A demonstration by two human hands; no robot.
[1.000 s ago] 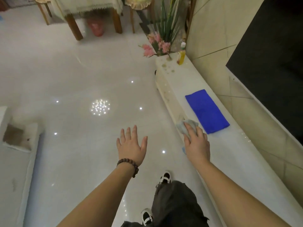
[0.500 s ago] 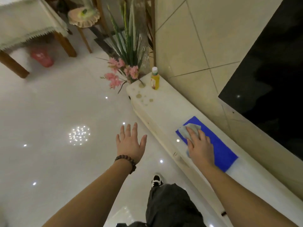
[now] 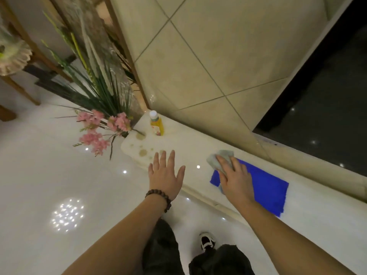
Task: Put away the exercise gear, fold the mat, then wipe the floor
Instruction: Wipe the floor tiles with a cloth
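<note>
My right hand (image 3: 235, 178) lies with straight fingers on a crumpled grey cloth (image 3: 220, 158), over the near end of a flat blue cloth (image 3: 266, 187) spread on the white ledge (image 3: 188, 151). My left hand (image 3: 165, 176), a bead bracelet at the wrist, hovers open with spread fingers above the ledge's front edge, holding nothing. The glossy white floor (image 3: 59, 175) stretches to the left. No mat or exercise gear is in view.
A yellow bottle (image 3: 156, 125) stands at the ledge's far end beside brownish stains (image 3: 143, 151). A plant with pink flowers (image 3: 99, 132) sits at the ledge corner. A dark screen (image 3: 321, 96) fills the wall on the right. My legs and shoe (image 3: 206, 241) are below.
The view has swung right and closer to the ledge. My right hand with the grey cloth has moved from the ledge's front edge onto the blue cloth. My left hand stays open.
</note>
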